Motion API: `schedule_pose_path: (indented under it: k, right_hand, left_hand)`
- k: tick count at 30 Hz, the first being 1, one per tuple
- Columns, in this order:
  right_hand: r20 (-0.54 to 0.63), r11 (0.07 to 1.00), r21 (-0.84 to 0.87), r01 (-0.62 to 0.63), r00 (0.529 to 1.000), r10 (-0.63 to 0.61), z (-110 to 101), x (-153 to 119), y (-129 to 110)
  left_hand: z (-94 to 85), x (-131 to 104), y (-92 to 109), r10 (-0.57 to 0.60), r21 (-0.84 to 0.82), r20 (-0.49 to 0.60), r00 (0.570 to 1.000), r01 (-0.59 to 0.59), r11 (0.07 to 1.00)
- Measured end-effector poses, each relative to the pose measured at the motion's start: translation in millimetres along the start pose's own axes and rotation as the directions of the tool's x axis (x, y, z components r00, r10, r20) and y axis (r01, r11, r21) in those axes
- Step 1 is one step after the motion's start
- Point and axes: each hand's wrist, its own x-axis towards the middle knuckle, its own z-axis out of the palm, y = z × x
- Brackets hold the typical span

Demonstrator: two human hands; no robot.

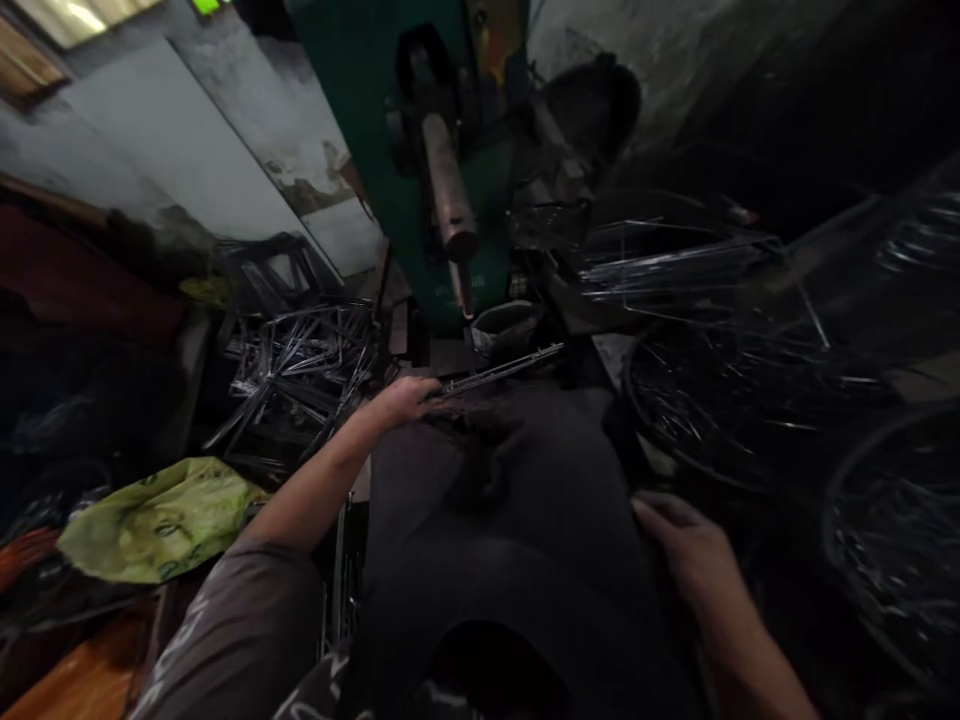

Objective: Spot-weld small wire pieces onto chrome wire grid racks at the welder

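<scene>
My left hand point(411, 398) is closed on one end of a narrow wire frame point(510, 370), which slants up to the right over dark cloth point(495, 520). Just beyond it, the green machine point(352, 110) holds out a thick metal arm point(450, 190) with a thin, pointed electrode tip point(465, 295). This tip hangs above the wire frame, apart from it. At the cloth's right edge is my right hand point(686, 535), thumb toward the cloth. Its other fingers are lost in shadow, so I cannot see whether it grips anything.
A tangled heap of wire frames point(300, 360) lies on the left, near a yellow-green bag point(161, 520). An open dark pouch point(506, 325) sits below the machine arm. To the right are round containers point(637, 400) of wire pieces and more wire frames point(682, 265).
</scene>
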Motion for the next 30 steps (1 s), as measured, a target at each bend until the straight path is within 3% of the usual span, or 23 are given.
schedule_pose_path:
  k: [3, 6, 8, 10, 12, 16, 19, 24, 30]
  right_hand:
    - [0.109, 0.995, -0.092, 0.026, 0.994, -0.016, 3.5, 5.4, -37.0]
    - [0.115, 0.984, -0.152, 0.095, 0.990, -0.078, -16.4, 13.9, -62.5]
    - [0.085, 0.988, -0.111, 0.105, 0.992, -0.096, -17.5, 23.5, -93.3]
    - [0.094, 0.987, -0.014, 0.162, 0.983, -0.160, 1.7, 35.2, -135.3]
    - [0.188, 0.967, 0.140, 0.211, 0.954, -0.235, 37.0, 48.6, -178.9]
    - [0.254, 0.868, 0.492, 0.068, 0.942, -0.217, 105.8, 72.6, -234.4]
    - [0.207, 0.792, 0.606, 0.074, 0.947, -0.247, 126.9, 80.5, -242.9]
    - [0.180, 0.703, 0.695, 0.155, 0.908, -0.378, 133.3, 82.7, -235.7]
    - [0.150, 0.664, 0.734, 0.143, 0.919, -0.364, 147.7, 88.3, -233.0]
  left_hand:
    - [-7.7, -15.6, -6.0, 0.021, 0.046, -0.024, 1.000, -0.019, 0.999]
    - [-16.6, -28.7, -11.7, 0.043, 0.097, -0.037, 0.998, -0.040, 0.995]
    - [-20.5, -32.7, -12.3, 0.058, 0.116, -0.061, 0.996, -0.050, 0.992]
    - [-22.3, -33.3, -9.6, 0.067, 0.114, -0.082, 0.994, -0.057, 0.992]
    - [-22.7, -33.3, -5.2, 0.069, 0.099, -0.101, 0.992, -0.059, 0.993]
    - [-23.5, -38.8, -1.1, 0.095, 0.140, -0.133, 0.987, -0.077, 0.987]
    - [-26.1, -46.1, -4.3, 0.121, 0.188, -0.138, 0.983, -0.094, 0.978]
    - [-31.4, -50.5, -8.4, 0.120, 0.222, -0.156, 0.981, -0.084, 0.972]
    - [-30.8, -49.8, -13.7, 0.097, 0.203, -0.149, 0.984, -0.065, 0.977]
